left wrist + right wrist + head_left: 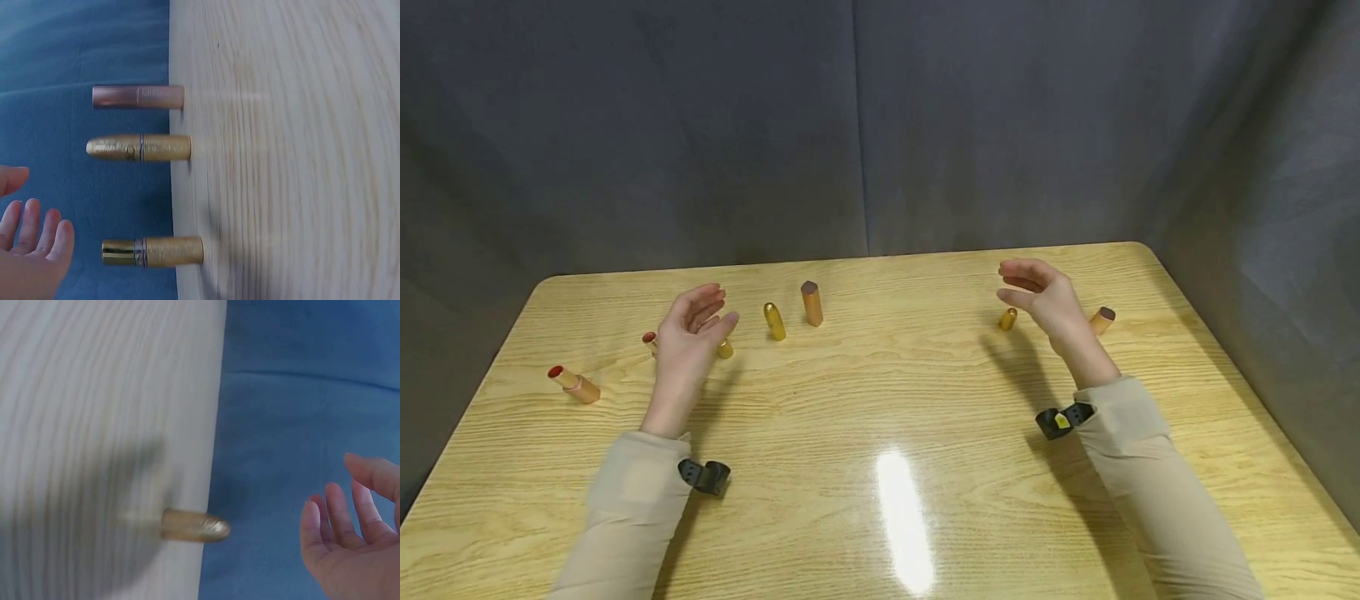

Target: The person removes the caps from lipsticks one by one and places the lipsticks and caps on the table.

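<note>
My left hand (pixel 688 329) hovers above the table's left side, fingers loosely bent and holding nothing. Just past its thumb stands a gold lipstick tube (pixel 169 251) with a bare shiny collar. Beside it are a round-topped gold lipstick (pixel 774 322) and a rose-copper lipstick (pixel 139 97), both upright. A red-tipped lipstick (pixel 650 340) is partly hidden behind the left hand. On the right, my right hand (pixel 1045 302) hangs empty in the air with fingers slightly curved. Beneath its fingertips is a small round-topped gold cap (pixel 194 526); a copper cap (pixel 1102 320) is partly covered by the wrist.
Farther left, an uncapped lipstick (pixel 574 384) with a red tip stands on the wooden table (pixel 820 417). Dark grey-blue cloth (pixel 737 133) hangs behind the far edge and along the sides. Bright glare marks the table's near middle.
</note>
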`<action>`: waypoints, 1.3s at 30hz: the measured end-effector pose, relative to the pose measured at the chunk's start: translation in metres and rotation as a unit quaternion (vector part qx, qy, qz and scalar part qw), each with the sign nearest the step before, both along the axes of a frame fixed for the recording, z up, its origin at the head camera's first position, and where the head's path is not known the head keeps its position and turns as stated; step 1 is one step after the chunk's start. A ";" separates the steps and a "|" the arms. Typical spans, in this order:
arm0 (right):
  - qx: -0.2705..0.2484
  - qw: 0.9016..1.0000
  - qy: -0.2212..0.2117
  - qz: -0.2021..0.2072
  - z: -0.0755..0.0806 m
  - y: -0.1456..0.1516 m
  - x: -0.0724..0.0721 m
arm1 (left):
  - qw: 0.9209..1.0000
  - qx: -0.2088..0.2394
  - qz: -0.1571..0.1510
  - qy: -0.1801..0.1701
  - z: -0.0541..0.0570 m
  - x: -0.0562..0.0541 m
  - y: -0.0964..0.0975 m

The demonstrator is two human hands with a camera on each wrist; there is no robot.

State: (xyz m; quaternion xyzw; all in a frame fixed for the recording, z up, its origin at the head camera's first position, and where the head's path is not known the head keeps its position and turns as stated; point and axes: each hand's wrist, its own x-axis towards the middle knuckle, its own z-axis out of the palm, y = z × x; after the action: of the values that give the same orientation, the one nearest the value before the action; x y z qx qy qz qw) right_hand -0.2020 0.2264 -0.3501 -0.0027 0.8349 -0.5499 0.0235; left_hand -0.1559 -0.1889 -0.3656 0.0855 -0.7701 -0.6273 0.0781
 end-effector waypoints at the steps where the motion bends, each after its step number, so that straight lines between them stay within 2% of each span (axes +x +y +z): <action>1: 0.000 1.000 0.002 0.003 0.002 -0.002 0.001 | 1.000 0.000 -0.006 -0.002 0.000 0.000 0.002; 7: -0.016 0.999 0.020 0.024 0.006 -0.014 0.004 | 0.999 0.008 -0.031 -0.012 -0.005 -0.002 0.013; 12: -0.033 0.998 0.023 0.045 0.005 -0.024 0.005 | 0.999 0.010 -0.030 -0.020 -0.012 -0.007 0.020; 19: -0.027 0.998 0.011 0.062 0.008 -0.038 0.009 | 0.999 0.020 -0.038 -0.027 -0.018 -0.012 0.026; 25: -0.028 0.997 0.014 0.077 0.007 -0.048 0.009 | 0.998 0.024 -0.038 -0.035 -0.020 -0.017 0.029; 32: -0.052 0.994 0.033 0.093 0.006 -0.057 0.010 | 0.998 0.005 -0.041 -0.050 -0.021 -0.023 0.030; 39: -0.041 0.995 0.010 0.093 0.008 -0.065 0.008 | 0.995 -0.004 -0.056 -0.080 -0.023 -0.026 0.029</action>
State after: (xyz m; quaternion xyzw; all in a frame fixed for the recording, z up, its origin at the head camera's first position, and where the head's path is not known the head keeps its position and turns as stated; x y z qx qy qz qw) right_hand -0.1937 0.1618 -0.3421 -0.0866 0.8081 -0.5788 0.0665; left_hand -0.1817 -0.1598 -0.3884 0.0916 -0.7800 -0.6188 -0.0182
